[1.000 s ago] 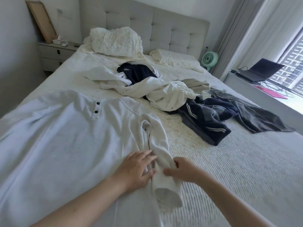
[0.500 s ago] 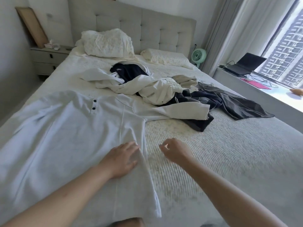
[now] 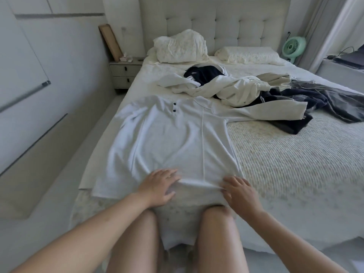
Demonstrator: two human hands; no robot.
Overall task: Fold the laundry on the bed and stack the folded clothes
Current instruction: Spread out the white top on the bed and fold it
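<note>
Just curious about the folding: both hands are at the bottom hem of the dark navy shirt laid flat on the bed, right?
Not quite: the head view shows the flat shirt is white, not dark navy. Both hands, left hand and right hand, are at its hem.

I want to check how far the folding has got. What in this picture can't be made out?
- Head view: lower hem of the white shirt is hidden under the left hand and right hand.
- How many garments are in the clothes pile: they overlap one another.
- Laptop: cut off by the right edge.
- Small items on the nightstand: too small.
</note>
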